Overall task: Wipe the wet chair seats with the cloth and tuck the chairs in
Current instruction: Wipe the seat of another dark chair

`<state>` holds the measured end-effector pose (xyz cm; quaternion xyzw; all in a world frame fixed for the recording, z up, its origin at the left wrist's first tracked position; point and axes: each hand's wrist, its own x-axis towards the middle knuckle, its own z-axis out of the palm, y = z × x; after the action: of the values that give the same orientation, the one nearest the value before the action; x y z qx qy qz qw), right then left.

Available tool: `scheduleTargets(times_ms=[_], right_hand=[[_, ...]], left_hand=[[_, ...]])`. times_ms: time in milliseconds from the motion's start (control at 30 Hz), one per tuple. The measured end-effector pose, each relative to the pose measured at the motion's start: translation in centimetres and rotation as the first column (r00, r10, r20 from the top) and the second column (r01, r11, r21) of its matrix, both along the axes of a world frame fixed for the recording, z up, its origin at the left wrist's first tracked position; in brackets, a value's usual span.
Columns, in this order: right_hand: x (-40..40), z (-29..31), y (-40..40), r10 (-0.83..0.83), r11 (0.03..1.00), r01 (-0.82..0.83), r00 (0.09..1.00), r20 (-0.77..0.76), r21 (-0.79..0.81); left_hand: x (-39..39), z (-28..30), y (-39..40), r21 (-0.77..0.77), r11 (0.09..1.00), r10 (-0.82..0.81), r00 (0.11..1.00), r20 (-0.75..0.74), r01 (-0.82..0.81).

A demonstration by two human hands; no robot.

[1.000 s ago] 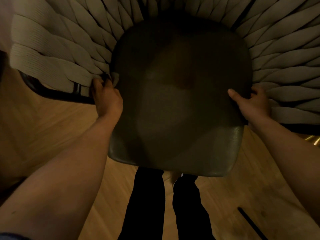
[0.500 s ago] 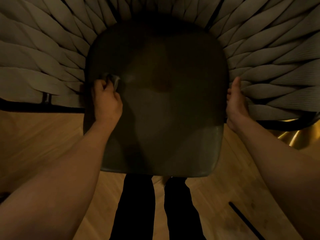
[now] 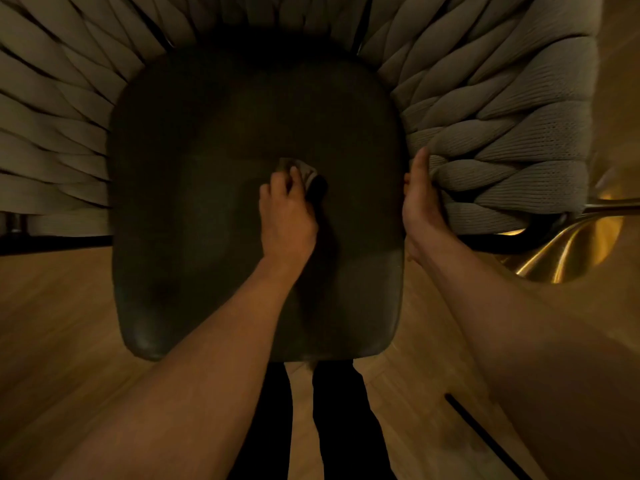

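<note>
The wiping step was in hand, the tucking not yet begun. The left hand [image 3: 287, 216] lay near the middle of the dark seat [image 3: 194, 202], its fingers curled round a small bunched cloth [image 3: 304, 171] and pressing it down on the surface. The right hand [image 3: 420, 206] gripped the seat's right edge where it met the woven back [image 3: 502, 143], thumb pointing up along the rim; I judged it was steadying the chair.

Whether the seat was wet could not be told in the dim light. The next move likely called for strokes out from the centre toward the front corners and the left side, pressing evenly so the bunched cloth did not roll.

The woven back wrapped the far and side edges closely, leaving little room there. The front edge was open, the person's legs [image 3: 332, 427] just beyond it on the wooden floor [image 3: 62, 323]. A brass-coloured base [image 3: 571, 251] stood near on the right
</note>
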<state>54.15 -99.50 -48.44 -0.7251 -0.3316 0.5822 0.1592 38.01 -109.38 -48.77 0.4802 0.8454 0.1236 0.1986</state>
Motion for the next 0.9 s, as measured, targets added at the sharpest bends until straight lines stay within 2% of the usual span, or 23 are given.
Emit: scheduleTargets(times_ms=[200,400,567,767,900], right_hand=[[-1.2,2.8,-0.6,0.077,0.997,-0.078,0.997,0.009,0.021],[-1.0,2.8,-0.8,0.073,0.997,-0.074,0.997,0.017,0.037],[-0.6,2.9,-0.7,0.051,0.998,-0.050,0.998,-0.025,0.042],[-0.9,3.0,-0.7,0.140,0.990,-0.142,0.981,0.137,0.006],[-1.1,2.6,-0.3,0.229,0.957,-0.269,0.928,0.294,0.104]], left_hand=[[4.3,0.0,2.3,-0.030,1.000,-0.008,0.999,0.034,0.009],[8.6,0.0,4.3,-0.006,0.988,-0.155,0.985,0.081,0.156],[10.3,-1.2,5.6,-0.027,0.914,-0.404,0.914,0.038,0.405],[7.9,-0.1,5.6,-0.094,0.824,-0.565,0.820,-0.090,0.558],[5.4,1.0,5.3,-0.133,0.770,-0.637,0.762,-0.117,0.624]])
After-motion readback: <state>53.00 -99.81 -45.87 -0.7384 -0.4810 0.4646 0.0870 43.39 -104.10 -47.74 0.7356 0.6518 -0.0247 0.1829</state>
